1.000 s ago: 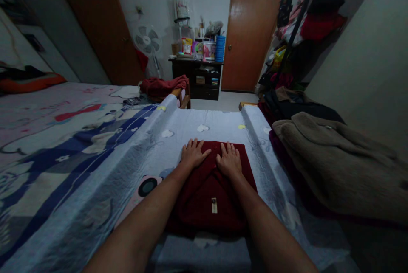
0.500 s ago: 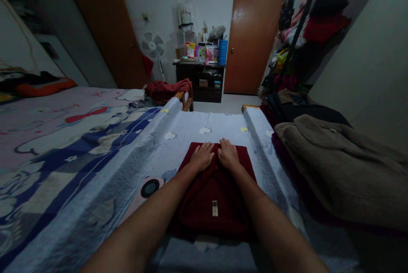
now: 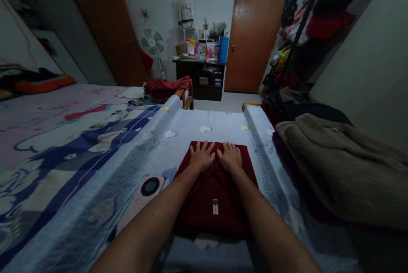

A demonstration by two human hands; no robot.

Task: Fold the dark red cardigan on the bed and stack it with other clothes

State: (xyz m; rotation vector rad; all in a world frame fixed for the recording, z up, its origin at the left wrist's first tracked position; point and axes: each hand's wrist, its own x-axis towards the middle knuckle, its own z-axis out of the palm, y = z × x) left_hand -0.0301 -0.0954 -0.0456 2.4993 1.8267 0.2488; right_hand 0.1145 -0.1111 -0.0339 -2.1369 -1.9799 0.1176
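A dark red garment (image 3: 204,213), folded into a neat block, lies on the light blue bed sheet (image 3: 207,120) in front of me. A small pale label (image 3: 215,206) shows near its close edge. My left hand (image 3: 202,157) rests flat on the far part of the garment, fingers spread. Beside it, my right hand (image 3: 230,157) also lies palm down on the cloth, with its fingers stretched out. A pink phone (image 3: 140,201) with a round dark camera ring lies left of the garment, partly hidden by my left forearm.
Folded clothes, a grey-brown fleece (image 3: 338,167) among them, are stacked on the right. On the left is a bed with a pink and blue patterned cover (image 3: 86,137). A red cloth (image 3: 167,86) hangs near the bed's end. Farther back stand a fan (image 3: 153,43) and a dark cabinet (image 3: 199,80).
Both hands stay on the garment, but their fingers have spread wider, and the right hand has shifted slightly to the right. More of the pink phone shows beside my left forearm.
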